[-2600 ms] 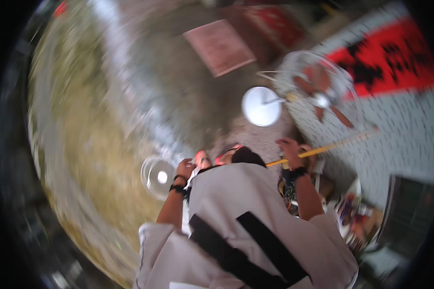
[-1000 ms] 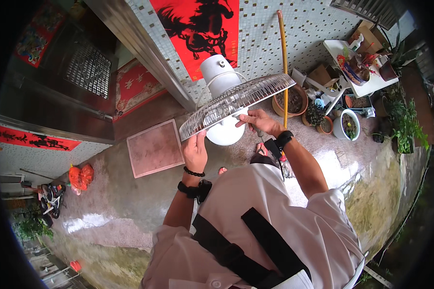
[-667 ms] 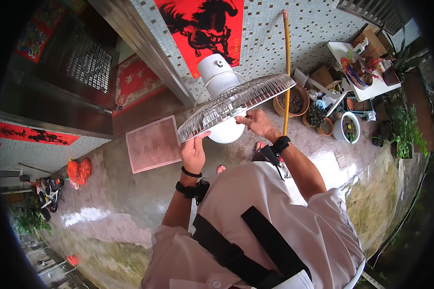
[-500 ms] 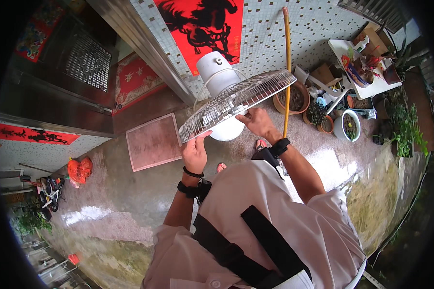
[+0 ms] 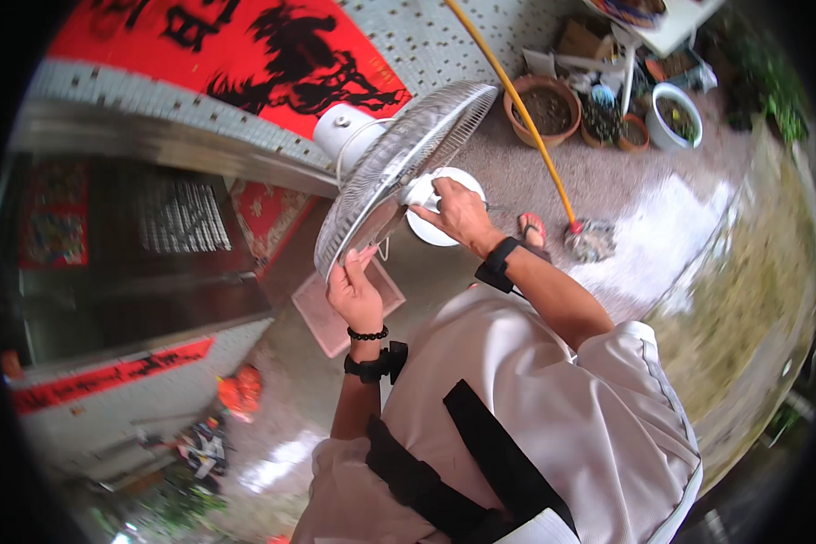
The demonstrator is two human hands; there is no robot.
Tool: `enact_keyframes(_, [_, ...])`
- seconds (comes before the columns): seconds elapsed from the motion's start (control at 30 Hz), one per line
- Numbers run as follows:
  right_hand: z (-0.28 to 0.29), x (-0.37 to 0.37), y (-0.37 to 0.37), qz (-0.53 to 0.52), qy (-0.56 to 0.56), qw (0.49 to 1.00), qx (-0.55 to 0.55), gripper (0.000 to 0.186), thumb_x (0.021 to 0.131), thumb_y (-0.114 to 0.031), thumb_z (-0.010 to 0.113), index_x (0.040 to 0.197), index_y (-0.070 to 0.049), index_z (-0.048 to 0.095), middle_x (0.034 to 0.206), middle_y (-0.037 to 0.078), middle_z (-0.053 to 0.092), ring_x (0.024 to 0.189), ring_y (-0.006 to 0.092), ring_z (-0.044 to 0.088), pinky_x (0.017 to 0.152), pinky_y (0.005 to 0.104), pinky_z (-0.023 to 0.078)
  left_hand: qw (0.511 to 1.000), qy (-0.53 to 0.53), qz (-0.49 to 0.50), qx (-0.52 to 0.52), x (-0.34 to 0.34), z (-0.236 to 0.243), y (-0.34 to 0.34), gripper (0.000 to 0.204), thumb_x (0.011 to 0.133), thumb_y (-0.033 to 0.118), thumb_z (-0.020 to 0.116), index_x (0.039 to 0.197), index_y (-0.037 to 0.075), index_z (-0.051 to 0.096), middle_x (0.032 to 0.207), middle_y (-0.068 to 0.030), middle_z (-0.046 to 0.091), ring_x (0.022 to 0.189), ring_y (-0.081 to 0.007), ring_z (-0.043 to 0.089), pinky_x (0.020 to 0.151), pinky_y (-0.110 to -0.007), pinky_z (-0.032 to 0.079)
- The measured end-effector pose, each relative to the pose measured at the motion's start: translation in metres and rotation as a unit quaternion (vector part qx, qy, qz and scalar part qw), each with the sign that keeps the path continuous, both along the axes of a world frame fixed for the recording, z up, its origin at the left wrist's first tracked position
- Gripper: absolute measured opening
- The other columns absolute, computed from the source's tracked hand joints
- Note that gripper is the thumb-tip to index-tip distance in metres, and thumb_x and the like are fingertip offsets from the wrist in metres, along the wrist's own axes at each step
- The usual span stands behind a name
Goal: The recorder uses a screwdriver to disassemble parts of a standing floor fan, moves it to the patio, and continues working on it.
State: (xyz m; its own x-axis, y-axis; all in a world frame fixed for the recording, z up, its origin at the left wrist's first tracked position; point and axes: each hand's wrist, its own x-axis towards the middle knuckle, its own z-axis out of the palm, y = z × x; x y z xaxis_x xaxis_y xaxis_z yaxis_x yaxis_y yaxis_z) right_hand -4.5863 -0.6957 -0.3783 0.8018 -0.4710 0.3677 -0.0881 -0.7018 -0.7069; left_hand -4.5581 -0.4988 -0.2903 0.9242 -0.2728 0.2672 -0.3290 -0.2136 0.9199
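Fan [image 5: 392, 161]: white, just in front of the person, close by the wall [image 5: 444, 41]. Its head is tipped, with the back turned to the wall and the front to the person, maybe so both hands can get at it.
Left hand [image 5: 355, 295]: fingertips and thumb pinch the low edge of the cage [image 5: 372, 190]. This looks like a way to hold the head steady.
Right hand [image 5: 462, 213]: by the middle of the fan, over the base [image 5: 426, 228]. The thumb and first finger are a little apart, next to a small white part. I cannot tell if they grip it.
Base: round and white. It seems to sit on the floor [image 5: 526, 177], likely to carry the weight so the hands need not.
Mop [image 5: 535, 136]: head on the floor near a foot [image 5: 532, 232], yellow stick slanting up toward the wall, perhaps leaned there to be out of the way.
Mat [image 5: 335, 308]: pink, flat, near the doorway, maybe for wiping feet.
Pots [image 5: 546, 113]: grouped by the wall, perhaps to save walking room.
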Motion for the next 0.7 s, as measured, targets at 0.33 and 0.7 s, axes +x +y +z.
enact_keyframes(0.33, [-0.029,-0.004,-0.007,0.059,-0.079,0.994,0.036,0.052,0.085,-0.051,0.062,0.081,0.001,0.052,0.073,0.022,0.062,0.066,0.0413,0.062,0.060,0.0466,0.051,0.997,0.007,-0.035,0.061,0.003,0.012,0.003,0.029,0.102,0.018,0.042,0.098,-0.011,0.045,0.097,-0.0293,0.063,0.090,-0.0316,0.068,0.082,-0.035,0.057])
enact_keyframes(0.7, [-0.019,-0.003,-0.008,0.105,-0.077,0.978,0.166,0.056,0.083,-0.053,0.065,0.081,0.002,0.059,0.061,0.022,0.060,0.056,0.0369,0.061,0.055,0.0442,0.050,0.999,0.022,-0.032,0.029,0.005,0.012,0.006,0.029,0.102,0.019,0.042,0.097,-0.010,0.045,0.100,-0.0318,0.062,0.094,-0.0349,0.067,0.083,-0.038,0.058])
